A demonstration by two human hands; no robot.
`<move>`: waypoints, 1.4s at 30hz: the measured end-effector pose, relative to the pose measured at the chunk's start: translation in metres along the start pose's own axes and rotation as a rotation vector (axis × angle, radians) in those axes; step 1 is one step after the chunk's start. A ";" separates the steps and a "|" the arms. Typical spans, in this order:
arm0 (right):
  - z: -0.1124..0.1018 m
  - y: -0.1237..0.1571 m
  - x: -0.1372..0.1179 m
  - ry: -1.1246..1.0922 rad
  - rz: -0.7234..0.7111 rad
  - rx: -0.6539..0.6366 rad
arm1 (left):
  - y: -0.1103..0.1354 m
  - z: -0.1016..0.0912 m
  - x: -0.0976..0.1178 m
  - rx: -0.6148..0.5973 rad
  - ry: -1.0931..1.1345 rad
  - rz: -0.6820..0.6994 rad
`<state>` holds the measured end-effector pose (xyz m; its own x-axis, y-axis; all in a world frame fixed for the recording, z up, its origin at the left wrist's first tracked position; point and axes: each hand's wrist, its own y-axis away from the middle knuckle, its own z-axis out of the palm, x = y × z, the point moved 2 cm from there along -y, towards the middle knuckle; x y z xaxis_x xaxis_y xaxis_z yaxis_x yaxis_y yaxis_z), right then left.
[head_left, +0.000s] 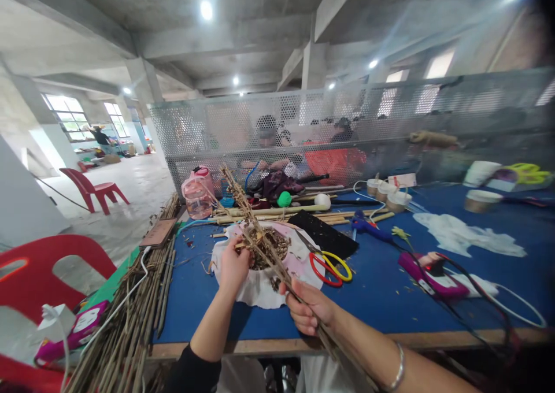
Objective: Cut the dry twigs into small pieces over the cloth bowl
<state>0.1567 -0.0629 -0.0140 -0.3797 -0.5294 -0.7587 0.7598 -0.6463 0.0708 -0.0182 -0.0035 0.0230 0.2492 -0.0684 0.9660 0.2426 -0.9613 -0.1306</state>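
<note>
A bundle of dried plant stalks point(271, 254) slants up and away over the table, its brown tops curled and brittle. My right hand point(310, 306) is wrapped round the lower stems. On the left of the bundle, my left hand point(235, 261) has its fingers pinched on a piece of the dried plant; the fingertips are partly hidden. Beneath lies a white cloth point(264, 296), with a heap of dry brown plant bits point(277, 244) on it. Scissors point(332, 266) with red and yellow handles rest at the cloth's right edge.
Long sticks point(125, 318) are piled at the left edge, bearing a pinkish box point(159, 233). A black sheet point(325, 234), a blue glue gun point(370, 228), a purple power strip point(433, 274), and paper cups point(398, 201) lie rightward. A perforated metal screen point(208, 127) stands behind.
</note>
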 end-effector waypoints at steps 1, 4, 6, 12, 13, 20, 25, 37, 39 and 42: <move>0.000 -0.001 0.000 0.004 0.000 -0.011 | 0.002 0.004 0.000 -0.037 0.041 -0.031; 0.001 -0.005 -0.001 0.009 -0.028 0.041 | 0.008 0.009 0.001 -0.095 0.007 0.015; 0.003 -0.008 -0.003 0.008 -0.041 0.117 | 0.010 0.009 0.001 -0.102 -0.044 0.083; 0.008 -0.013 -0.004 -0.025 0.151 0.328 | 0.008 0.005 -0.005 -0.017 -0.018 0.117; 0.008 -0.014 -0.005 -0.040 0.185 0.367 | 0.008 0.006 -0.006 -0.007 0.056 0.085; 0.013 -0.021 -0.013 0.119 0.214 0.454 | 0.007 0.019 -0.009 -0.046 0.565 -0.219; 0.014 -0.024 -0.018 0.420 -0.112 0.540 | 0.007 0.017 -0.008 -0.076 0.567 -0.182; 0.006 -0.028 -0.022 0.623 -0.221 0.662 | 0.003 0.012 -0.015 -0.063 0.216 -0.001; 0.006 -0.029 -0.022 0.585 -0.156 0.636 | 0.002 0.010 -0.015 -0.021 0.134 0.030; 0.005 -0.028 -0.025 0.536 -0.067 0.591 | 0.004 0.010 -0.014 -0.041 0.074 0.090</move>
<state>0.1422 -0.0343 0.0058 0.0047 -0.2403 -0.9707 0.2819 -0.9310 0.2318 -0.0114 -0.0039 0.0070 0.1976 -0.1730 0.9649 0.1830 -0.9605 -0.2097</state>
